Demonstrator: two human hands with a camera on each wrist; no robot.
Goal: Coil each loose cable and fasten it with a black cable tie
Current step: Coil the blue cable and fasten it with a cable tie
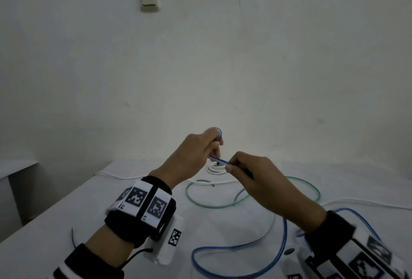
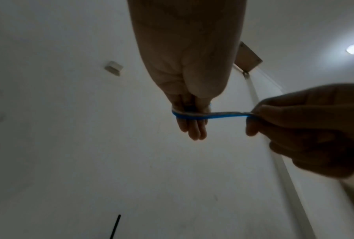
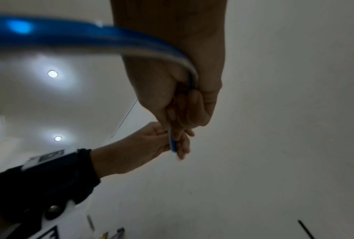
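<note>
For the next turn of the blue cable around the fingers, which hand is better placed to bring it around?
Probably the right hand. It pinches the blue cable on the side where the slack trails to the table. The left hand already has the cable looped around its fingers, so it serves as the form.

No readable words or brands are showing; the left wrist band (image 1: 142, 204) is carrying only black-and-white square code markers, with tiny characters beneath too small to read

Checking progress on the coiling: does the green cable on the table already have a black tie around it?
No: the green cable lies in one wide open loop on the table, with no tie on it.
</note>
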